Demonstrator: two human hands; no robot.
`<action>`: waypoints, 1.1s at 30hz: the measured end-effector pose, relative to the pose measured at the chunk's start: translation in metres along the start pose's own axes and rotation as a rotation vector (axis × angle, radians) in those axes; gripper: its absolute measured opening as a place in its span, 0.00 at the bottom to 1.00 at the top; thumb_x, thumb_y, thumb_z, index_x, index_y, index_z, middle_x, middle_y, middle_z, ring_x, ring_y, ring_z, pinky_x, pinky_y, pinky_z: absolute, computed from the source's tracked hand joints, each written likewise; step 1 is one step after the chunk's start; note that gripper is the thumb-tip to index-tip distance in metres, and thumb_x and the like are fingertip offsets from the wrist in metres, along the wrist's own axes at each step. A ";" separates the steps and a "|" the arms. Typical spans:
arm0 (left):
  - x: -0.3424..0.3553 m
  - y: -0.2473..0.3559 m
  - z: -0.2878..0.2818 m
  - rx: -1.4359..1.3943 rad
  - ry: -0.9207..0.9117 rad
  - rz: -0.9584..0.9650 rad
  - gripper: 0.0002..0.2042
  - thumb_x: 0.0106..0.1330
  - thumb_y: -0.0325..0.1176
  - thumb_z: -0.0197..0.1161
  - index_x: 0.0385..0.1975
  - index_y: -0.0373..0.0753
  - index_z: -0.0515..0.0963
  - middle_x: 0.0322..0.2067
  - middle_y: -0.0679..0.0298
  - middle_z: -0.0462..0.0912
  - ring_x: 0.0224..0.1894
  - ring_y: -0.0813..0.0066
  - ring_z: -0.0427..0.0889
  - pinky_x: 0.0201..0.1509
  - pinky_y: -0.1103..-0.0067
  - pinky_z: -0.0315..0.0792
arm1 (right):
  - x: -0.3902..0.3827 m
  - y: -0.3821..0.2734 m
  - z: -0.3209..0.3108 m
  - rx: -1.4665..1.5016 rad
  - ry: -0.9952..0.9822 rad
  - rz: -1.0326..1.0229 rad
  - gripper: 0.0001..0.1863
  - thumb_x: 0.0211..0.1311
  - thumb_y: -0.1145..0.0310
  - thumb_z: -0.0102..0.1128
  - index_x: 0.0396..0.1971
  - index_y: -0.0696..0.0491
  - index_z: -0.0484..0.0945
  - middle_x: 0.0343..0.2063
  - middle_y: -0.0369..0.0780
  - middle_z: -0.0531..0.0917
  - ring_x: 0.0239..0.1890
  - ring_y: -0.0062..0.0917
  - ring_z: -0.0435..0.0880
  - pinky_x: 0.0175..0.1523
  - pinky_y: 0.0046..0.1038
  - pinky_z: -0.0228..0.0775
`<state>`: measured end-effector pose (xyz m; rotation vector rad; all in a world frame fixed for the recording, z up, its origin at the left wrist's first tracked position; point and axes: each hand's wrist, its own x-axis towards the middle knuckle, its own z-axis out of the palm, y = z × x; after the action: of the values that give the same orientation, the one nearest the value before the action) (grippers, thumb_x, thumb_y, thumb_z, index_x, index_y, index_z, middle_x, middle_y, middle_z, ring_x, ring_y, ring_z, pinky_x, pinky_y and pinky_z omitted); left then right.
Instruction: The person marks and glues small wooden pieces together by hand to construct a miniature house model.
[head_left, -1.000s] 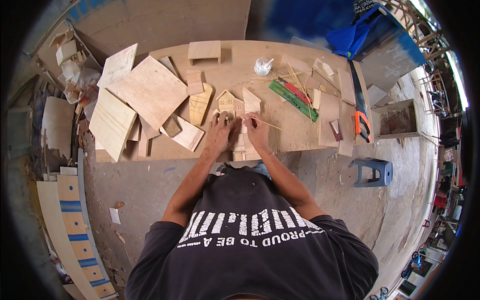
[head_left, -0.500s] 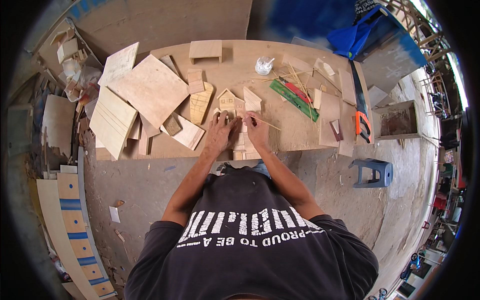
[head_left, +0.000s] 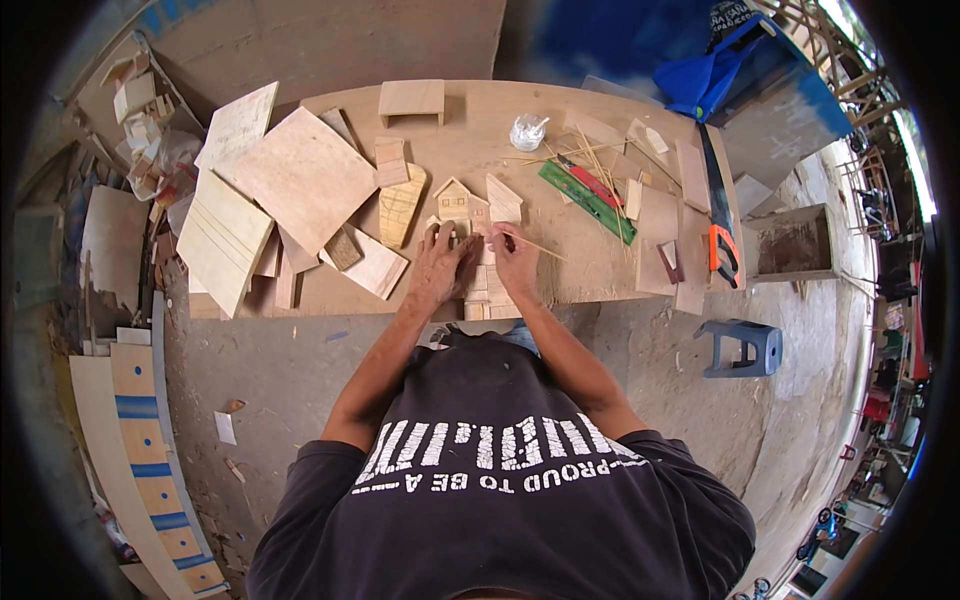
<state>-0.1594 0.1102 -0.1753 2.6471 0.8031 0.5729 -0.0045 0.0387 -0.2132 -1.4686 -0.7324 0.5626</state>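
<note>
A small wooden model house (head_left: 455,203), with a peaked gable and little window frames, lies on the workbench in front of me. My left hand (head_left: 436,268) is over its lower left part, fingers bent and pressed against the wood. Between the fingertips of my right hand (head_left: 515,268) is a thin wooden stick (head_left: 543,250), its free end pointing right. The stick's other end meets the house near both hands, where fingers hide the contact. A slant-topped wooden piece (head_left: 504,198) stands just beyond my right hand. Below, between my wrists, lies a stepped strip of wood (head_left: 478,292).
Plywood sheets (head_left: 295,180) and offcuts are piled on the left. A clear tub with white contents (head_left: 528,132) stands at the back. To the right are a red cutter (head_left: 590,183), a green strip (head_left: 588,203), thin sticks and an orange-handled saw (head_left: 724,255). A blue stool (head_left: 742,348) stands on the floor.
The right hand and its stick have shifted very slightly. The left hand stays on the house, and the view has tilted a little.
</note>
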 end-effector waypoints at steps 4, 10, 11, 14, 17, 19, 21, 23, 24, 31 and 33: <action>0.000 0.000 -0.002 -0.025 0.025 0.011 0.19 0.66 0.36 0.62 0.58 0.48 0.78 0.54 0.54 0.68 0.58 0.49 0.66 0.55 0.60 0.69 | 0.000 -0.011 -0.003 0.074 -0.006 0.052 0.08 0.72 0.72 0.56 0.43 0.60 0.78 0.31 0.39 0.84 0.31 0.18 0.84 0.39 0.21 0.79; -0.009 0.014 -0.017 -0.380 0.049 -0.228 0.09 0.68 0.32 0.62 0.37 0.32 0.78 0.35 0.53 0.80 0.38 0.53 0.80 0.45 0.66 0.76 | -0.017 -0.060 -0.039 0.226 -0.009 0.092 0.06 0.71 0.72 0.56 0.38 0.60 0.77 0.29 0.37 0.83 0.29 0.16 0.81 0.37 0.19 0.74; -0.011 0.025 -0.023 -0.407 0.039 -0.277 0.08 0.69 0.30 0.62 0.31 0.30 0.76 0.27 0.54 0.80 0.27 0.58 0.81 0.33 0.70 0.76 | -0.028 -0.061 -0.049 0.240 -0.106 0.156 0.06 0.71 0.72 0.56 0.38 0.60 0.77 0.29 0.36 0.83 0.29 0.16 0.80 0.37 0.20 0.73; -0.027 0.050 -0.019 -0.748 0.026 -0.301 0.06 0.68 0.28 0.63 0.35 0.31 0.78 0.28 0.54 0.82 0.27 0.64 0.81 0.31 0.73 0.74 | -0.059 -0.079 -0.068 0.256 -0.262 0.295 0.07 0.72 0.72 0.56 0.39 0.60 0.76 0.29 0.36 0.82 0.29 0.16 0.80 0.36 0.20 0.73; -0.036 0.076 -0.022 -0.801 -0.110 -0.293 0.06 0.63 0.25 0.66 0.38 0.31 0.81 0.28 0.53 0.83 0.29 0.61 0.83 0.32 0.73 0.74 | -0.080 -0.085 -0.084 0.239 -0.312 0.393 0.08 0.73 0.70 0.55 0.40 0.60 0.76 0.29 0.37 0.83 0.29 0.16 0.79 0.35 0.21 0.72; -0.041 0.091 -0.011 -0.819 -0.096 -0.217 0.06 0.67 0.29 0.65 0.33 0.32 0.83 0.25 0.59 0.83 0.27 0.77 0.81 0.28 0.79 0.73 | -0.086 -0.085 -0.099 0.215 -0.310 0.409 0.09 0.74 0.69 0.54 0.40 0.60 0.76 0.29 0.37 0.83 0.29 0.16 0.79 0.35 0.21 0.72; -0.040 0.102 -0.003 -0.886 -0.199 -0.321 0.07 0.67 0.30 0.65 0.33 0.32 0.83 0.24 0.58 0.83 0.25 0.78 0.80 0.28 0.78 0.73 | -0.085 -0.082 -0.116 0.216 -0.319 0.425 0.09 0.74 0.69 0.53 0.40 0.60 0.76 0.29 0.36 0.82 0.28 0.17 0.78 0.34 0.21 0.71; -0.037 0.113 0.005 -0.943 -0.295 -0.427 0.08 0.68 0.31 0.64 0.32 0.31 0.82 0.23 0.58 0.83 0.24 0.78 0.80 0.27 0.77 0.72 | -0.084 -0.078 -0.141 0.271 -0.199 0.455 0.09 0.74 0.70 0.53 0.39 0.60 0.76 0.28 0.36 0.82 0.27 0.16 0.78 0.34 0.20 0.71; -0.034 0.117 0.009 -0.899 -0.300 -0.450 0.09 0.68 0.31 0.64 0.32 0.31 0.82 0.22 0.58 0.82 0.23 0.79 0.79 0.27 0.76 0.72 | -0.079 -0.077 -0.154 0.327 -0.094 0.475 0.08 0.74 0.70 0.53 0.39 0.60 0.76 0.27 0.36 0.81 0.27 0.16 0.77 0.33 0.20 0.70; 0.003 0.164 0.053 -0.588 0.102 -0.375 0.09 0.67 0.29 0.62 0.28 0.29 0.79 0.21 0.45 0.80 0.24 0.50 0.83 0.29 0.67 0.75 | 0.004 -0.050 -0.278 -0.186 -0.156 0.379 0.09 0.73 0.69 0.55 0.37 0.60 0.77 0.22 0.38 0.80 0.21 0.20 0.78 0.28 0.24 0.70; 0.013 0.171 0.068 -0.548 0.080 -0.411 0.09 0.66 0.29 0.62 0.27 0.29 0.79 0.21 0.44 0.80 0.25 0.47 0.82 0.29 0.65 0.74 | 0.023 -0.047 -0.291 -0.561 -0.304 0.209 0.08 0.70 0.69 0.57 0.35 0.59 0.77 0.19 0.41 0.80 0.22 0.22 0.81 0.27 0.26 0.71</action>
<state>-0.0403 -0.0295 -0.1613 1.9097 1.0071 0.6714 0.2206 -0.1430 -0.1519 -2.0207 -1.0367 0.7932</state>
